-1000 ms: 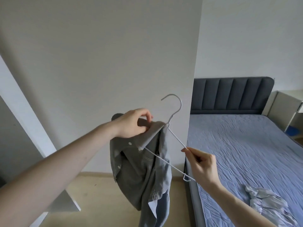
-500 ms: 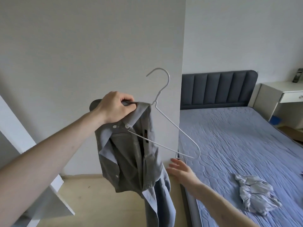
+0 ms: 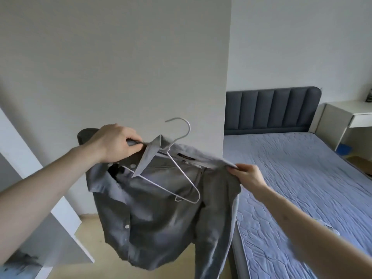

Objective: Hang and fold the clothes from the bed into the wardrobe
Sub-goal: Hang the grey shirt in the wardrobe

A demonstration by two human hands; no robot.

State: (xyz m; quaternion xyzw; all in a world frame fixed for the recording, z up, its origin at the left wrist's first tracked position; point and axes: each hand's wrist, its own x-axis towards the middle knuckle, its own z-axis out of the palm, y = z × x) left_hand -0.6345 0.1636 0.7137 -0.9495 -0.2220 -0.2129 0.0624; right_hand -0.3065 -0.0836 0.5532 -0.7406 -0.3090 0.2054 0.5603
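- Bedroom walls are pale; the bed (image 3: 302, 178), blue-quilted with a dark headboard, lies to the right, a white table (image 3: 350, 111) beyond it.
- Grey shirt (image 3: 161, 214) hangs in mid-air beside the bed, held up between both hands.
- White wire hanger (image 3: 182, 178) sits tilted inside, one arm bare.
- Left hand (image 3: 114, 142) grips the shirt's left shoulder; right hand (image 3: 248, 176) pinches the far collar edge.
- Risk, as I judge it: the tilted hanger could slide out if the collar is pulled sideways.

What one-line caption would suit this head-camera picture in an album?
Beside a bed, left hand and right hand stretch a grey shirt over a white wire hanger.
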